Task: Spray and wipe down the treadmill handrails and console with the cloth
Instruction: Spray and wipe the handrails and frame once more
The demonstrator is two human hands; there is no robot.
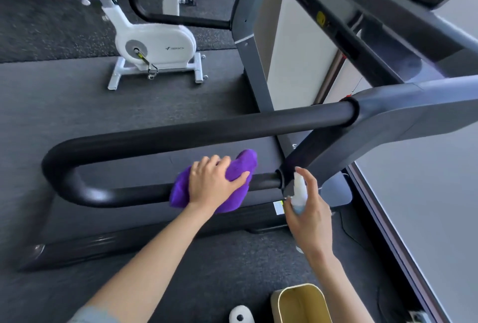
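The treadmill (382, 120) fills the frame from 12 o'clock round to 4 o'clock, its grey frame carrying a black looped handrail (181, 128) that runs across the middle toward 9 o'clock. A white exercise bike (155, 45) stands on the dark floor (51, 105) at 11 o'clock, well apart from the rail. At 6 o'clock sits a gold-lined bin (301, 304) (a white roll (240, 315) just beside it). The purple cloth (232, 175) lies draped over the lower bar of the handrail near centre, and the left hand (212, 183) presses down on it, its grip curled over the cloth. The right hand (309, 208), at 5 o'clock, has its grip closed round a small white spray bottle (299, 189), nozzle toward the rail's joint.
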